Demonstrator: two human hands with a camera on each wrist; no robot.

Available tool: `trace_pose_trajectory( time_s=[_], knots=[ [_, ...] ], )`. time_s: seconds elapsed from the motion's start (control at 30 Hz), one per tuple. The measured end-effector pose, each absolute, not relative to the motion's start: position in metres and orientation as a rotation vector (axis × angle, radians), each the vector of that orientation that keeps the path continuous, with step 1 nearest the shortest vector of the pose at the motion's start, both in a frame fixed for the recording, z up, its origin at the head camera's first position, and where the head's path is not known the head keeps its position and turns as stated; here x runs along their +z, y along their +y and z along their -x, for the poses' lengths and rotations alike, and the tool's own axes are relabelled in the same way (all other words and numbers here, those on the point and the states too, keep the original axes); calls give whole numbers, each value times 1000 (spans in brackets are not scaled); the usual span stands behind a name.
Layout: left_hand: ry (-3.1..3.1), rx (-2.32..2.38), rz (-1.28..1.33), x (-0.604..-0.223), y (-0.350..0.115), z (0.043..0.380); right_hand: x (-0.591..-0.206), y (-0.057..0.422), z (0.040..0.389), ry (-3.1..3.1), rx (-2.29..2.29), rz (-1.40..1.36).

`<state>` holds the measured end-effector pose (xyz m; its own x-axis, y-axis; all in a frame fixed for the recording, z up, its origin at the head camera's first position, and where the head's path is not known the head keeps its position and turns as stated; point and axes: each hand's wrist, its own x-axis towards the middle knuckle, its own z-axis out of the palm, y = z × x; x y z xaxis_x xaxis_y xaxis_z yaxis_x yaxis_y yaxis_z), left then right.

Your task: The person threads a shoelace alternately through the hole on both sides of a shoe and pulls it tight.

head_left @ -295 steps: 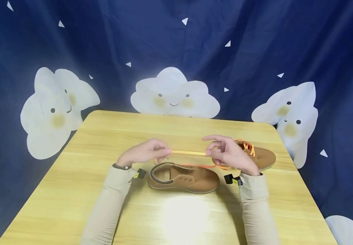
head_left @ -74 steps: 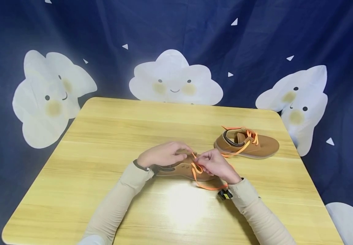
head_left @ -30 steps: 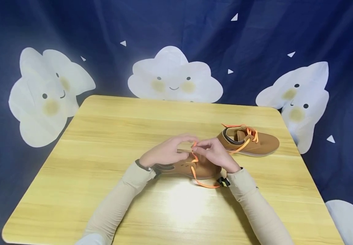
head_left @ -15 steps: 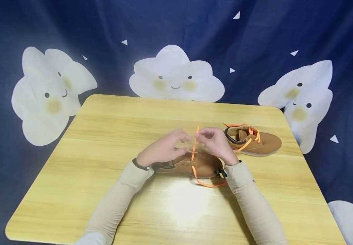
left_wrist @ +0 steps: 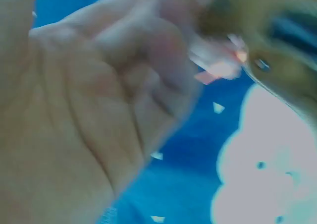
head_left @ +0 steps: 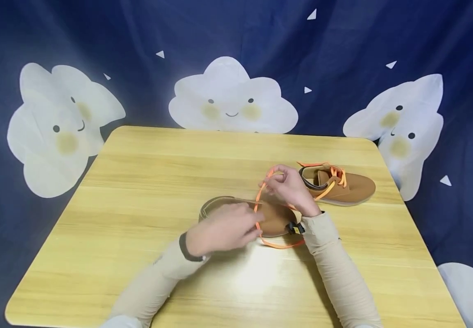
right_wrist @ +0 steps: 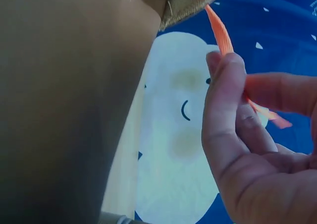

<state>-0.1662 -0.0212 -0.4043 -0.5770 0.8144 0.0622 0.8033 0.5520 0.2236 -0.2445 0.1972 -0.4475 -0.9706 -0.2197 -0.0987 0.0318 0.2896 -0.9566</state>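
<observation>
A brown shoe lies on the table with its toe to the right, partly covered by my left hand. An orange shoelace runs through its front eyelets. My right hand pinches one end of the lace above the shoe; in the right wrist view the lace passes between thumb and index finger, its tip sticking out beyond. My left hand, blurred, is over the shoe's near side, fingers loosely bent, fingertips close to the lace's lower stretch. In the left wrist view that hand shows nothing gripped.
A second brown shoe, laced in orange, stands behind and to the right. The other part of the lace lies in a loop on the wooden table before the shoe. A blue curtain with clouds hangs behind the table.
Earlier both hands stretched the lace apart over an unlaced shoe; later it ran through the front eyelets. Lately my right hand drew its end upward, and my left moved down toward the near side.
</observation>
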Motion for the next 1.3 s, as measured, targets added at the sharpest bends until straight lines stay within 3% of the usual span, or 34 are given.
trace_pose_trajectory(
  time_s=[0.27, 0.73, 1.07, 1.3],
  knots=[
    [2745, 79, -1410, -417, -9, 130, -446, 203, 247, 2284, -1740, 144],
    [2796, -1, -1318, -437, -1, 128, -437, 188, 272, 2448, -1384, 298],
    [2705, 136, -1401, -427, -10, 132, -433, 169, 285, 2704, -1103, 348],
    [2632, 167, -1380, -424, -12, 135, -443, 169, 290, 2529, -1045, 292]
  ],
)
